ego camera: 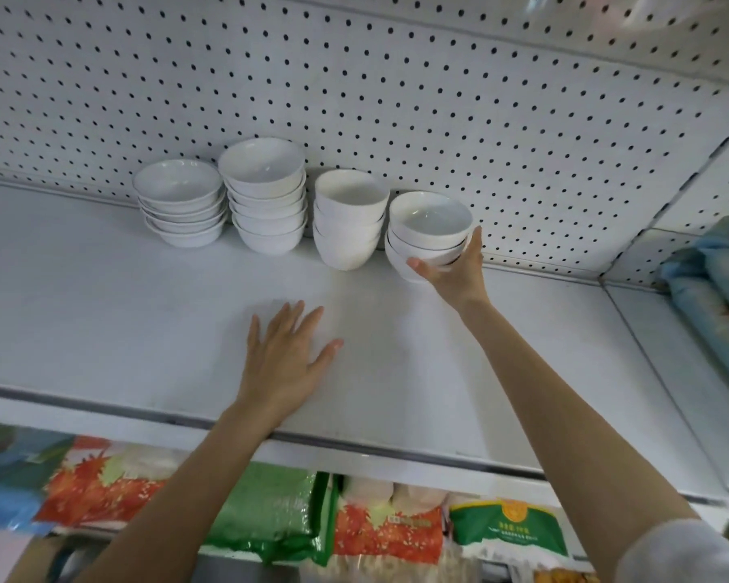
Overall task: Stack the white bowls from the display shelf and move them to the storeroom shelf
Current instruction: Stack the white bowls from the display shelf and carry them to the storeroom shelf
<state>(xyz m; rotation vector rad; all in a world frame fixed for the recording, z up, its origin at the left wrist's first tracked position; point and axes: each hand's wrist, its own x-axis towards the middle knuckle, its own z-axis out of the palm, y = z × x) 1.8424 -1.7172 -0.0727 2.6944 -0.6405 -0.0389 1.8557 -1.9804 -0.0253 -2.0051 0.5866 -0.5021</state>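
Along the back of a white metal shelf [102, 309], against a white pegboard wall with black holes [438, 98], four stacks of white glazed ceramic bowls stand in a row. Taking the middle of the view as the clock's centre, the leftmost stack of shallow bowls [179, 204] sits at 10 o'clock. The tallest stack of wider bowls [266, 195] is at 11 o'clock and touches it. A stack of deep, narrow bowls [348, 220] stands at 12 o'clock, just beside the tallest one. The rightmost stack of three bowls [428, 223] is at 1 o'clock.

The right hand [455, 271] reaches in from 5 o'clock and has its grip round this rightmost stack. The thumb lies across the front of the lowest bowl and the fingers wrap the right side up toward the top rim. Whether the stack rests on the shelf or is lifted off it cannot be told.

The left hand [283, 355] is near the centre, at 7 o'clock. Its grip is released, with fingers straight and spread, palm down over the bare shelf surface and well apart from the bowls.

At 3 o'clock, pale blue folded bundles [716, 288] lie on the neighbouring shelf section. Below the shelf edge are red-and-white printed packets [102, 486] at 7 o'clock, a green packet [270, 511] at 6 o'clock and a green-and-white bag [510, 528] at 5 o'clock. A white sleeve [682, 553] covers the right upper arm.
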